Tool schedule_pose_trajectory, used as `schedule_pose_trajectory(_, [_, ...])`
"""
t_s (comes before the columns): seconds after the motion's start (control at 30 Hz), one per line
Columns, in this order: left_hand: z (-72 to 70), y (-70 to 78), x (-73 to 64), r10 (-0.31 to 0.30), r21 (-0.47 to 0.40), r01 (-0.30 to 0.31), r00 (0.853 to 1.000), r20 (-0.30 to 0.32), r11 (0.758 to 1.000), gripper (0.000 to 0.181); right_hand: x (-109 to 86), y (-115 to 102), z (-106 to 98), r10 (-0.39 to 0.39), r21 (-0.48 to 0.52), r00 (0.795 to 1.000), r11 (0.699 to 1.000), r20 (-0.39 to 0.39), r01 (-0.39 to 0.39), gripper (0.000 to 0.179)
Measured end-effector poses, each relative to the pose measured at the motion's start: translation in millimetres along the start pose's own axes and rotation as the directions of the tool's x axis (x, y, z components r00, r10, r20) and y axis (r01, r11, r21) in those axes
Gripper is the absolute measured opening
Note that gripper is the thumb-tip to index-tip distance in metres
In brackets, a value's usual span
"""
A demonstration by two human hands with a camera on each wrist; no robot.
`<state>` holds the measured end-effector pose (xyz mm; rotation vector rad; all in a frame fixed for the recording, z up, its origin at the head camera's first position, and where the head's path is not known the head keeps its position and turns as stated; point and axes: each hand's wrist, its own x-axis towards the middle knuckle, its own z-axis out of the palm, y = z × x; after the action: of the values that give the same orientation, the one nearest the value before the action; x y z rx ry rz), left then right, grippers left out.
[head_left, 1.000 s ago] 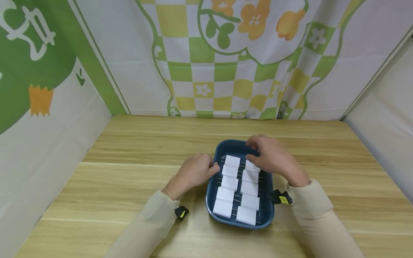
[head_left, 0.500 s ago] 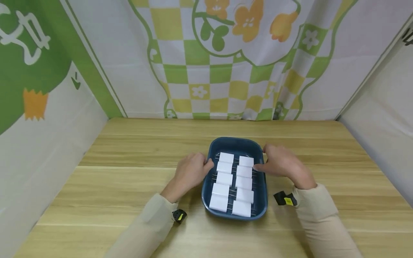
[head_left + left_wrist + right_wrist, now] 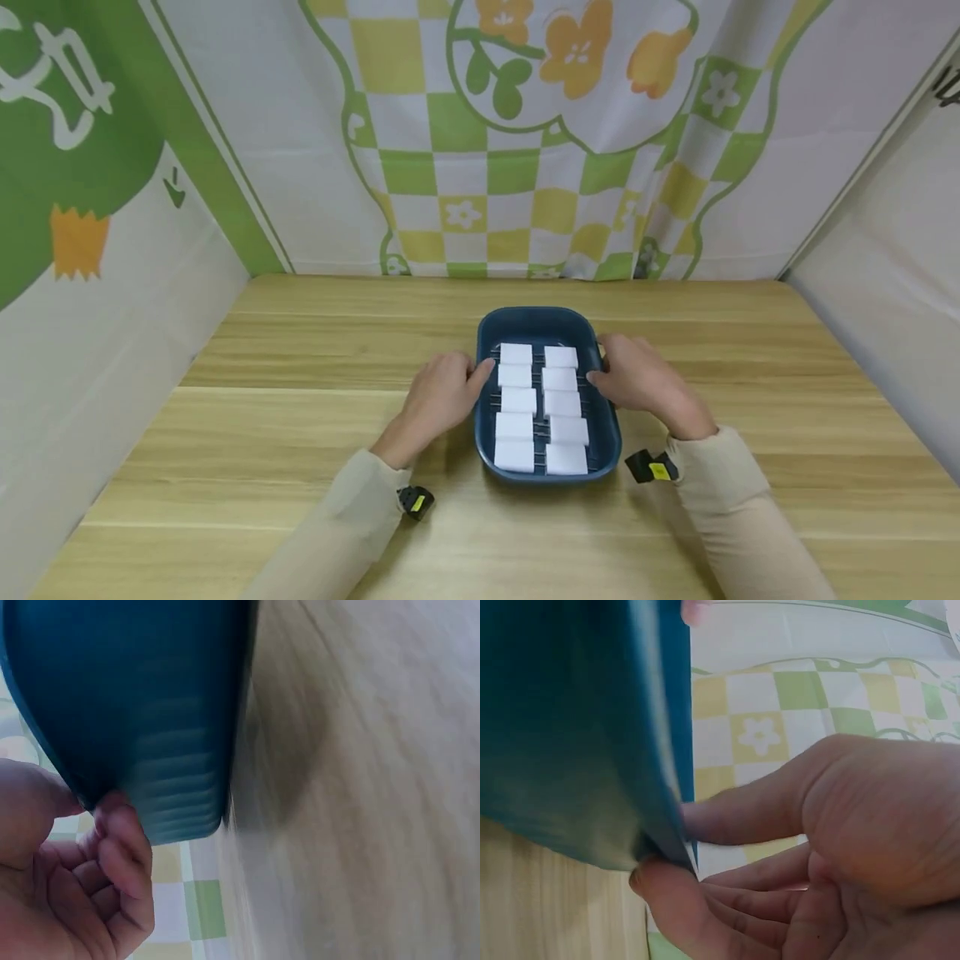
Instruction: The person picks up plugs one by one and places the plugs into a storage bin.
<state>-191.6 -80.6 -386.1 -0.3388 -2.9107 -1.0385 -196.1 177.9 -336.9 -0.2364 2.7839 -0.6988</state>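
A deep dark-blue tray point(image 3: 547, 478) with rounded corners is on the wooden table, in the middle of the head view. Two columns of white rectangular pieces point(image 3: 516, 427) lie inside it, with thin metal wires showing between and beside them. My left hand point(image 3: 442, 393) pinches the tray's left rim, thumb over the edge and curled fingers below, as the left wrist view shows against the blue wall point(image 3: 135, 705). On the opposite side my right hand point(image 3: 641, 379) grips the right rim, its thumb point(image 3: 742, 814) inside and fingers underneath.
Bare wood table point(image 3: 300, 467) spreads around the tray. A checkered floral curtain point(image 3: 510, 183) hangs behind the table's back edge, with white cloth walls point(image 3: 892, 225) at the sides. Small black wrist cameras point(image 3: 651, 467) sit by the cuffs.
My right hand has moved from over the tray's back right corner onto its right rim. The tray has shifted slightly toward the back and turned straighter. My left hand keeps its place on the left rim.
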Motion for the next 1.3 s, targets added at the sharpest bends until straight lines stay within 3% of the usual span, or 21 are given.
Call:
schedule_pose_trajectory(0.2, [-4.3, 2.4, 3.4, -0.001, -0.111, -0.001, 1.000, -0.020, 0.994, 0.036, 3.5, 0.6, 1.5, -0.041, 0.004, 0.997, 0.999, -0.069, 0.041, 0.045])
schedule_pose_trajectory(0.33, [-5.6, 3.5, 5.2, 0.004, -0.151, -0.007, 1.000, -0.021, 0.988, 0.025, 5.4, 1.7, 1.9, -0.058, 0.003, 0.995, 0.998, -0.077, 0.059, 0.048])
schedule_pose_trajectory(0.5, [-4.7, 1.6, 4.2, 0.024, -0.177, -0.025, 1.000, -0.010, 0.984, 0.024, 7.0, 2.9, 5.5, -0.061, 0.042, 0.995, 0.997, -0.076, 0.064, 0.046])
schedule_pose_trajectory(0.77, [-4.2, -2.4, 2.2, 0.049, -0.158, -0.055, 0.998, -0.044, 0.986, 0.024, 9.0, 0.8, 10.3, -0.054, 0.036, 0.993, 0.998, -0.101, 0.058, 0.056])
schedule_pose_trajectory(1.13, [-7.9, -0.9, 1.6, 0.027, -0.130, -0.031, 0.999, -0.032, 0.991, 0.024, 11.1, 0.1, 10.3, -0.038, 0.020, 0.995, 0.999, -0.091, 0.040, 0.064])
schedule_pose_trajectory(1.3, [-10.5, -5.4, 4.7, 0.046, -0.028, -0.048, 0.997, -0.060, 0.998, 0.033, 12.9, 7.3, 6.4, -0.071, -0.013, 0.989, 0.997, -0.127, 0.070, 0.069])
